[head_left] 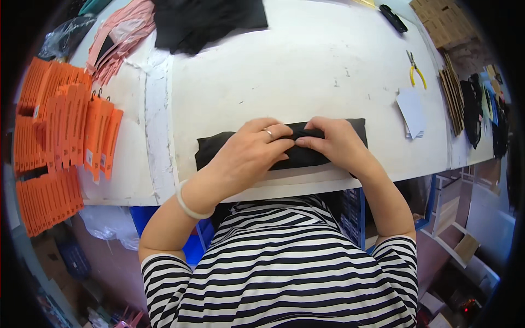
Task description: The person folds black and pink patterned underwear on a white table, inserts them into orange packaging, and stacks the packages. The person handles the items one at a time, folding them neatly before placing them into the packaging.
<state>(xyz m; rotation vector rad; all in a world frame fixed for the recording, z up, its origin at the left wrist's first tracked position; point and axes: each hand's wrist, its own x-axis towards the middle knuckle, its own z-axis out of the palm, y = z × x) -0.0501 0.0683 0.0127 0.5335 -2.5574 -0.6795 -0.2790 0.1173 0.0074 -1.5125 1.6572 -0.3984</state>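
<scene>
A strip of folded black cloth (350, 131) lies crosswise along the near edge of the white table. My left hand (257, 143), with a ring on one finger, pinches the cloth near its middle. From the other side my right hand (332, 143) grips the same spot between thumb and fingers. The fingertips of both hands nearly meet there, and a small bunched fold shows between them. Both ends of the cloth rest on the tabletop.
Orange packaging cards (68, 120) stand stacked at the left. Pink garments (123, 33) and black cloth (210, 22) lie at the far left. Yellow-handled pliers (416, 71), white cards (410, 112) and a black tool (393, 19) sit on the right, beside cardboard (453, 93).
</scene>
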